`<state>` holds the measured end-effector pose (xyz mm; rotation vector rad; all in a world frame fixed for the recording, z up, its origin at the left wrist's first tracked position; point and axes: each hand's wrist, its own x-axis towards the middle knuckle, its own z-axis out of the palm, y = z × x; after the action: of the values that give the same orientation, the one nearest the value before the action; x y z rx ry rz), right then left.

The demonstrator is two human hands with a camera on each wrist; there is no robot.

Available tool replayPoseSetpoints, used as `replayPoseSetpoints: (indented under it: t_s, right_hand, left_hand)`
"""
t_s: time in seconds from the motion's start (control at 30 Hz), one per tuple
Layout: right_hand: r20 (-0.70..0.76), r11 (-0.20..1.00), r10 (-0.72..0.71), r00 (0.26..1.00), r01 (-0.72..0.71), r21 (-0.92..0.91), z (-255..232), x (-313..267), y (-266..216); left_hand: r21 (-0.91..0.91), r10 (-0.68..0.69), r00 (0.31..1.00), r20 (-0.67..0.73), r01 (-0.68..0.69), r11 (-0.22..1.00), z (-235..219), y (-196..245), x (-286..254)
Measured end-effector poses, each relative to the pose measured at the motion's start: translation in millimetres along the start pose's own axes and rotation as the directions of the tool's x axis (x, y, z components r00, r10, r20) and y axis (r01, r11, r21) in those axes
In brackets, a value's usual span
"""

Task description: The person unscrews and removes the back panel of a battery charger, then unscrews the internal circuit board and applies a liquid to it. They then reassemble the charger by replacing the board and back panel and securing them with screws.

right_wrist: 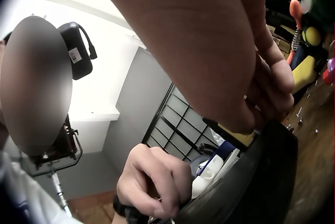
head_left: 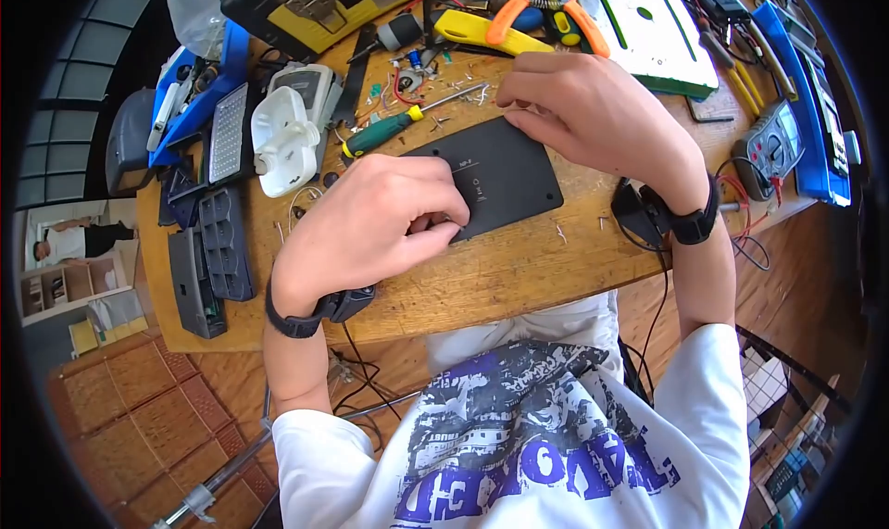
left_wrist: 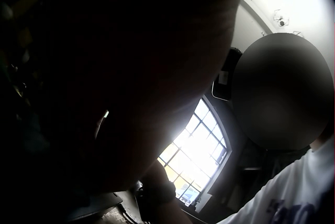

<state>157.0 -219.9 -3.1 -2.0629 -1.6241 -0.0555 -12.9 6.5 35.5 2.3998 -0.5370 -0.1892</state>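
Note:
A flat black rectangular plate (head_left: 505,172) with small white print and corner holes lies on the wooden table, at an angle to its front edge. At the plate's near left corner my left hand (head_left: 375,219) curls its fingers, thumb and index fingertips pinched together there. My right hand (head_left: 593,107) bends over the opposite, far corner, its curled fingertips gripping the edge. In the right wrist view the right fingers (right_wrist: 277,72) stand at the end of the dark plate (right_wrist: 246,182). I cannot tell whether a small part sits between the fingertips. The left wrist view is mostly dark.
A green-yellow screwdriver (head_left: 384,132) lies just beyond the plate. Orange-handled pliers (head_left: 509,18), a yellow cutter knife (head_left: 486,33) and loose screws are behind it. Left stand a white plastic shell (head_left: 282,144) and black trays (head_left: 225,242); right, a multimeter (head_left: 770,149) with red leads.

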Motion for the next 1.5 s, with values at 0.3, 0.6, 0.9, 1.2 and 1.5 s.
replayPoseSetpoints:
  t_s: [0.3, 0.6, 0.9, 1.2, 1.5]
  right_hand:
    - [0.05, 1.0, 0.003, 0.999, -0.001, -0.023, 2.5, -1.3, -1.1]
    - [0.061, 0.999, 0.041, 0.997, -0.043, 0.029, -7.9, 2.0, -2.8]
    - [-0.039, 0.963, 0.265, 0.964, -0.266, -0.039, -28.6, -4.7, 22.3]
    - [0.287, 0.884, 0.462, 0.839, -0.407, -0.231, -34.5, -10.5, 0.2]
    - [0.134, 0.954, 0.299, 0.945, -0.295, -0.045, -30.3, -10.2, 6.3]
  left_hand:
    - [0.094, 0.0, 0.999, -0.037, 0.003, 0.996, 8.5, 3.0, -2.5]
    - [-0.028, 0.082, 0.995, -0.051, -0.084, 0.996, 9.5, -7.8, -8.1]
    - [0.046, 0.098, 0.993, -0.061, -0.095, 0.994, 9.6, -7.5, -10.8]
    - [-0.109, 0.078, 0.992, -0.101, -0.089, 0.99, 11.7, -17.7, -8.7]
    - [-0.176, 0.068, 0.995, -0.072, -0.08, 0.981, 16.7, -22.7, -3.5]
